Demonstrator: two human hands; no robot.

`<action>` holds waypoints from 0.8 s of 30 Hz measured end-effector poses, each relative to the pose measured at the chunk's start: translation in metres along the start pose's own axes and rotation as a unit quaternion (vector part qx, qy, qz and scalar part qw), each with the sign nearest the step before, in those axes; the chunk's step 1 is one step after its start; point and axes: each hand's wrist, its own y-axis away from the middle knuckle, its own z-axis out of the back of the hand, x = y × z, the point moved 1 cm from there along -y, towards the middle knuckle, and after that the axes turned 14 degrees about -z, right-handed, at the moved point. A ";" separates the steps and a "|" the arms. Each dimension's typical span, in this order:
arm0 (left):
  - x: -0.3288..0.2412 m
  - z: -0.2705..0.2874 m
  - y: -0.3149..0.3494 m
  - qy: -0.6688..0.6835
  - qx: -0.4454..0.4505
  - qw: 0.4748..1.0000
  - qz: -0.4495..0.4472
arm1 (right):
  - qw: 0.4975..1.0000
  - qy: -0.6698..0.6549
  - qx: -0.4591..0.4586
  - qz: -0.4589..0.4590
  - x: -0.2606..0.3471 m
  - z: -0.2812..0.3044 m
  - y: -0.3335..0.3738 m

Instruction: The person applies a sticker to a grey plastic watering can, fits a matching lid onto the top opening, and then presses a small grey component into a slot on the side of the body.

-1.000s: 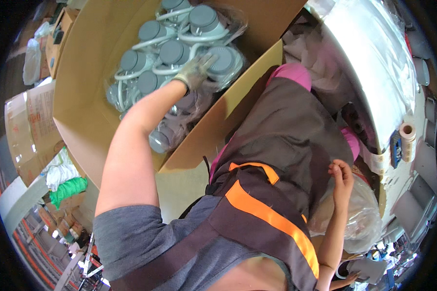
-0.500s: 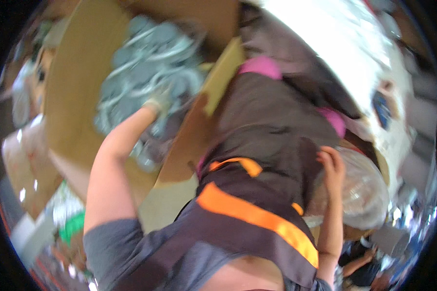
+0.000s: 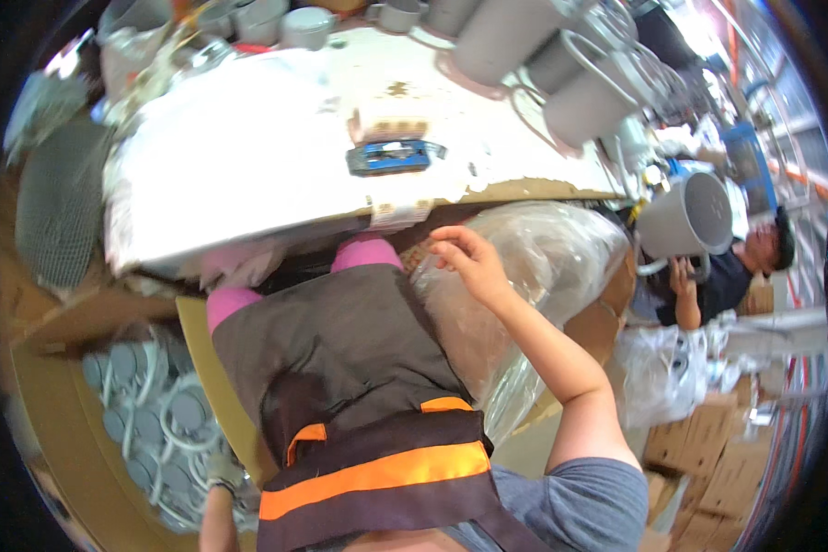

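While the gloved left hand [image 3: 223,471] is held down inside a cardboard box [image 3: 213,370], its fingers are seen too small and blurred for their opening to be told, and whether anything is gripped cannot be told either. Grey-capped items with pale tubes [image 3: 189,410], wrapped in clear film, are packed in the box, just beside those fingers and spread out to their left and beyond them. By the bare right hand [image 3: 472,261], nothing is held; its fingers are loosely curled and parted in the air. Below and to the right of these fingers, a large clear plastic bag [image 3: 561,241] is seen. Beyond them, a white-topped table [image 3: 239,175] is placed, on which a blue-and-black tool [image 3: 391,157] is set, with grey containers [image 3: 499,44] stood farther off. Well to their right, another grey container [image 3: 683,219] is held by a co-worker's hand [image 3: 683,278].
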 end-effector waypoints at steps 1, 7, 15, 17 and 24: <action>0.020 -0.038 0.009 -0.049 0.003 0.998 -0.026 | 0.996 0.060 -0.037 0.051 0.014 0.003 0.006; 0.077 -0.024 -0.019 0.014 0.065 0.998 0.011 | 0.706 0.420 -0.482 0.305 0.097 0.166 0.041; -0.154 0.233 -0.104 0.217 -0.244 0.933 -0.152 | 0.797 0.461 -0.376 -0.102 -0.004 0.295 0.003; -0.176 0.239 -0.097 0.187 -0.226 0.932 -0.211 | 0.724 0.575 -0.350 -0.149 -0.016 0.279 -0.004; -0.185 0.217 -0.078 0.180 -0.162 0.949 -0.202 | 0.768 0.553 -0.276 -0.169 -0.029 0.290 -0.014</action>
